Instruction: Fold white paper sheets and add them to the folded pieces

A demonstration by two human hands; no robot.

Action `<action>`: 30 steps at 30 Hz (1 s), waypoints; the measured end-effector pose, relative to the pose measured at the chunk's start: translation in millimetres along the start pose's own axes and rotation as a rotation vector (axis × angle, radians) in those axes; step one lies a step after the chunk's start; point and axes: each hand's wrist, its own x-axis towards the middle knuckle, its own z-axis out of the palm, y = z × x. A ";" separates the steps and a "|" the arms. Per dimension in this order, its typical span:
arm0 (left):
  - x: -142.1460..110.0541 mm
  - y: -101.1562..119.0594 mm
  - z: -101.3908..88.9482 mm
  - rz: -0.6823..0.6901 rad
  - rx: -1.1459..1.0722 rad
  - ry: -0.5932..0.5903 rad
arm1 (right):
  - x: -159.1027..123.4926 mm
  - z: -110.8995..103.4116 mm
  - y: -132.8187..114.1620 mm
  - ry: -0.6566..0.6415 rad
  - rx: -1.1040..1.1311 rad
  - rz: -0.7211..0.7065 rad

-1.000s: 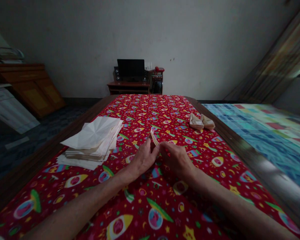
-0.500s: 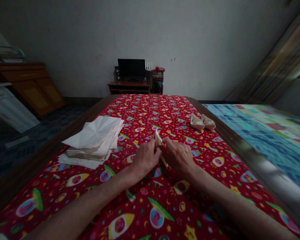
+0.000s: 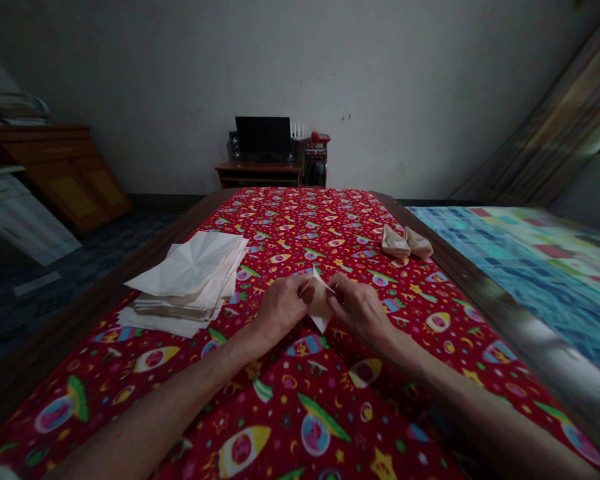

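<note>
The left hand (image 3: 281, 303) and the right hand (image 3: 361, 307) were a bit farther apart than half a second before. The folded paper (image 3: 321, 307) between them had looked thin, with a narrow strip hanging low at its right. Now it looked wider, like a kite, with a pale flat side showing. It was in the middle of the frame, just above the red cloth (image 3: 310, 390) in the view. Its long way ran up and down the frame, with one sharp tip at the top and one at the bottom, the bottom tip a little to the right. The left fingers were closed on its left edge, and the right fingers pinched its right edge. The paper stack (image 3: 187, 277) sat at the left of the frame, on the cloth. Two folded paper shapes (image 3: 396, 243) sat side by side at the right, near the edge of the brown surface (image 3: 463, 280).
</note>
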 end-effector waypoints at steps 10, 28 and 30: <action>-0.3 -10.8 -1.0 0.111 0.128 -0.062 | 0.3 6.4 6.5 -0.054 -0.240 0.113; 12.4 -12.8 -15.2 -0.096 -0.211 -0.226 | 8.6 2.1 5.8 -0.041 0.304 0.183; 8.6 -15.5 -13.5 0.002 -0.127 -0.238 | 5.1 4.7 8.6 -0.080 0.260 0.151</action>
